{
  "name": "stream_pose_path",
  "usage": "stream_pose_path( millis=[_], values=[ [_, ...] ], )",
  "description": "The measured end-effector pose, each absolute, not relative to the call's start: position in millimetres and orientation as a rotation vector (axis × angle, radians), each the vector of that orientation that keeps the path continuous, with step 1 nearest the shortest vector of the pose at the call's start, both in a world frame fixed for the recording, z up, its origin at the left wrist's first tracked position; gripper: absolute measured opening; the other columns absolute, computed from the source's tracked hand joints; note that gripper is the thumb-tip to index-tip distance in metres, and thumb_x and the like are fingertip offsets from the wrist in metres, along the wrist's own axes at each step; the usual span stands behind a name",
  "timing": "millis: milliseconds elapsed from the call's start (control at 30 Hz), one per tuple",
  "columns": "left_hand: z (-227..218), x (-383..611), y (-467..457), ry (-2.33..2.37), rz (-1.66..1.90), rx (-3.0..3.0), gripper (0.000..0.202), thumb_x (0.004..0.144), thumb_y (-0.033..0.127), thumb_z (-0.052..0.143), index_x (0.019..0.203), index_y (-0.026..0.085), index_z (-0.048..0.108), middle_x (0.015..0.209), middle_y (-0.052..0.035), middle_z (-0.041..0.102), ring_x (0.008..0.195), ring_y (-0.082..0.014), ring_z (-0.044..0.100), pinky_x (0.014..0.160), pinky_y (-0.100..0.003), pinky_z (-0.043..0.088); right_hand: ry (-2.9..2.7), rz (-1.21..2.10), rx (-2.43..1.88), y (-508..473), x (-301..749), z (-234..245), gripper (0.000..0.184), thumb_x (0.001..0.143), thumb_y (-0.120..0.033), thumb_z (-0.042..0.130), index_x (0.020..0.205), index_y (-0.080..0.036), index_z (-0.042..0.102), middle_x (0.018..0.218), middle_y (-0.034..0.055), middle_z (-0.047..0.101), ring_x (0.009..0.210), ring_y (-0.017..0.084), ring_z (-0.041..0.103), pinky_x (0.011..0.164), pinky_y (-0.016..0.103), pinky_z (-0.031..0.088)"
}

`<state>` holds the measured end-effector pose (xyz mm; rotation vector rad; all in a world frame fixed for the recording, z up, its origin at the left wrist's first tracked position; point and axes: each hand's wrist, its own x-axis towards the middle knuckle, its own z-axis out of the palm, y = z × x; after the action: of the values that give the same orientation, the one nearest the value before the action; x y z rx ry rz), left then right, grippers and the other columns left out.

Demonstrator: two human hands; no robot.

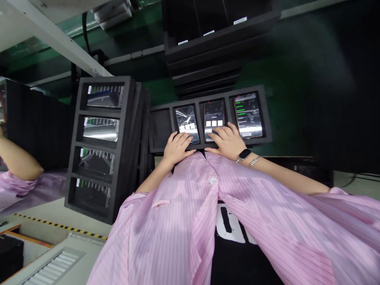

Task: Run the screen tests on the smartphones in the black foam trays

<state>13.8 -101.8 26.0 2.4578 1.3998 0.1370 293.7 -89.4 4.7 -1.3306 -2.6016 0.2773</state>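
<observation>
Both palms face down at the foam tray's (160, 126) lower edge, the left hand (177, 148) curved over one smartphone (187, 123), the right hand (227, 141) over another smartphone (213, 119), whether gripping unclear.

Three smartphones (213, 120) lie in a foam tray (160, 128).

My black foam tray (158, 128) has 4 slots, with 3 phones (214, 113) seated in it. Just beside it, black foam rack (130, 118) carries 4 phones (101, 129), 1 per slot.

Pink pinstriped smock (166, 233), black foam trays (158, 126), green-lined phone screens (247, 114), yellow-black hazard tape (59, 226)
</observation>
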Motion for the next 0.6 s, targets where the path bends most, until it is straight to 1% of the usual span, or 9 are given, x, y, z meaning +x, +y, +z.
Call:
stream_pose_path(
  millis=[233,400,600],
  values=[
    [25.7,13.5,-102.5,1.393,0.126,2.486,0.059,0.101,0.063,0.055,0.141,0.02,0.066,0.15,-0.0123,0.064,0.142,-0.0317,0.057,0.129,-0.055,0.034,-2.588,0.313,-1.349,-89.8,293.6,4.1,0.065,0.1,-0.07,0.047,0.132,-0.018,0.07,0.137,0.0163,0.066,0.127,0.036,0.053,0.126,0.06,0.023],
    [24.9,13.1,-102.8,1.386,0.143,2.505,0.06,0.102,0.063,0.055,0.141,0.019,0.066,0.149,-0.0126,0.065,0.141,-0.0315,0.058,0.128,-0.054,0.034,-2.594,0.21,-1.318,-90.5,293.8,2.4,0.067,0.102,-0.071,0.044,0.131,-0.017,0.07,0.134,0.0164,0.067,0.125,0.034,0.054,0.125,0.057,0.024],
    [22.4,12.9,-102.8,1.391,0.181,2.547,0.057,0.101,0.062,0.058,0.138,0.02,0.068,0.146,-0.0119,0.067,0.138,-0.0312,0.06,0.126,-0.054,0.038,-2.572,0.124,-1.25,-89.6,294.8,-2.8,0.065,0.102,-0.068,0.047,0.127,-0.014,0.072,0.129,0.0175,0.068,0.121,0.034,0.054,0.123,0.057,0.025]
  ],
)
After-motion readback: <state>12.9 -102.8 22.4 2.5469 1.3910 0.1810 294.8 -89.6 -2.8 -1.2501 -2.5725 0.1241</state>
